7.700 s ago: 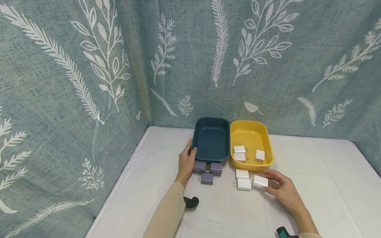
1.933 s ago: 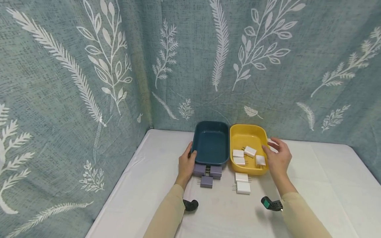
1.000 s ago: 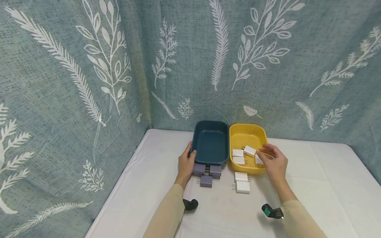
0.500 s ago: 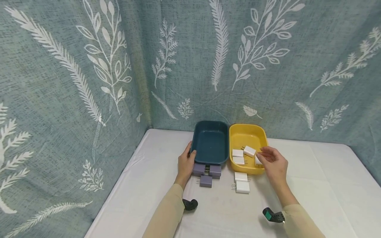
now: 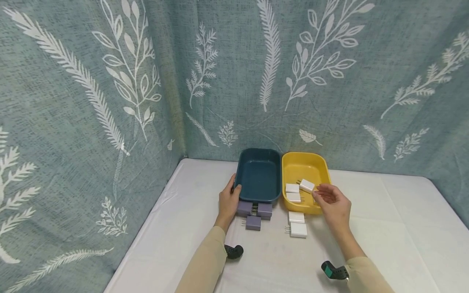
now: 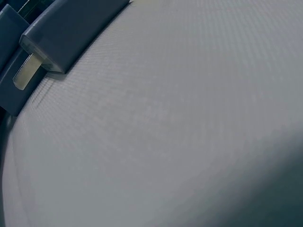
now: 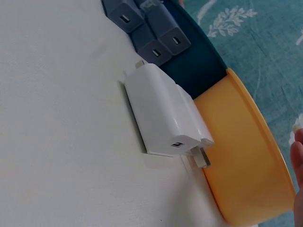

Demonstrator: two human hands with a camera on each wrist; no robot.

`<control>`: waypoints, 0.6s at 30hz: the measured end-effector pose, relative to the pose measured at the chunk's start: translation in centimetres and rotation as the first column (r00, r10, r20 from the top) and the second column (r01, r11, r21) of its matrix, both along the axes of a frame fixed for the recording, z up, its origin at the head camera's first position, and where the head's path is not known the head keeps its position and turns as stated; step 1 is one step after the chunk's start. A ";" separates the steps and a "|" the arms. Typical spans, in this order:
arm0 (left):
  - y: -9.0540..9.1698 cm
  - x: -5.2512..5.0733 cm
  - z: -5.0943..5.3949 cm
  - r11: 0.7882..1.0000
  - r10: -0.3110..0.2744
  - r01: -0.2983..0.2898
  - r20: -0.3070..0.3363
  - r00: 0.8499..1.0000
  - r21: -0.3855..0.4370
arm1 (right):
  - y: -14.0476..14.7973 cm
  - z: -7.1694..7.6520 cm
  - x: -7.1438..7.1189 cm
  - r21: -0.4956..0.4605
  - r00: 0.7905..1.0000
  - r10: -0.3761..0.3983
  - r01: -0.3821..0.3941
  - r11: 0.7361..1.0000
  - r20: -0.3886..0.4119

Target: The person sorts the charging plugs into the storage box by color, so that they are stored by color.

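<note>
My left hand (image 5: pixel 229 201) holds the left front corner of the dark blue tray (image 5: pixel 240 167), thumb at the rim. Over the right front of the yellow tray (image 5: pixel 325 167), my right hand (image 5: pixel 336 207) has bent fingers; whatever lies under them is hidden. Inside that tray are a tilted white charger plug (image 5: pixel 307 185) and two more, a rear white plug (image 5: pixel 292 188) and a front white plug (image 5: pixel 293 197). Before it, a white plug (image 5: pixel 298 230) lies against another white plug (image 5: pixel 296 217). Several purple charger plugs sit before the blue tray, one a purple plug (image 5: pixel 253 223).
Both trays stand side by side on a white cloth (image 5: pixel 388 219). A patterned green-blue curtain (image 5: pixel 234 73) rises behind and at the left. Black wrist-mounted devices, a left device (image 5: pixel 234 252) and a right device (image 5: pixel 333 270), stick out near the sleeves.
Earlier, my right hand held a white plug before the yellow tray; a tilted plug now lies inside. That hand then moved inward over the right-hand plug, now hidden. The left hand stayed.
</note>
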State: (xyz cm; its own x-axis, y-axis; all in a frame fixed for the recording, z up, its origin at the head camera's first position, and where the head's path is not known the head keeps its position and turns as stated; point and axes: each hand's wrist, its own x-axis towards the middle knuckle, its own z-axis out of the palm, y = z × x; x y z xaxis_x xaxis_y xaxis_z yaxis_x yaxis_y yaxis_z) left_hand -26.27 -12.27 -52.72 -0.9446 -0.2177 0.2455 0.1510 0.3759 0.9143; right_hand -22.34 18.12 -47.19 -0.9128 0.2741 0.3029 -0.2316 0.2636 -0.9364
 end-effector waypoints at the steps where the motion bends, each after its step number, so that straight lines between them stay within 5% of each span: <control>1: 0.0 0.0 0.0 1.000 0.000 0.001 0.005 1.000 -0.001 | 0.0 0.0 0.1 0.002 1.000 0.001 -0.001 1.000 0.001; 18: 0.0 0.0 -0.1 1.000 -0.010 0.010 0.003 1.000 0.011 | -0.9 -0.4 1.7 -0.071 1.000 0.030 -0.030 0.997 0.005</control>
State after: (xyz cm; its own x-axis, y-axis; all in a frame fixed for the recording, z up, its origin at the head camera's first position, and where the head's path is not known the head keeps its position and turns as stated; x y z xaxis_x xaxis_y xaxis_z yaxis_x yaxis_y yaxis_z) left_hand -26.28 -12.29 -52.81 -0.9474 -0.2110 0.2405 0.1521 0.3641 0.9189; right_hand -20.69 17.23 -47.59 -0.9226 0.2670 0.2785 -0.2331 0.1893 -0.9538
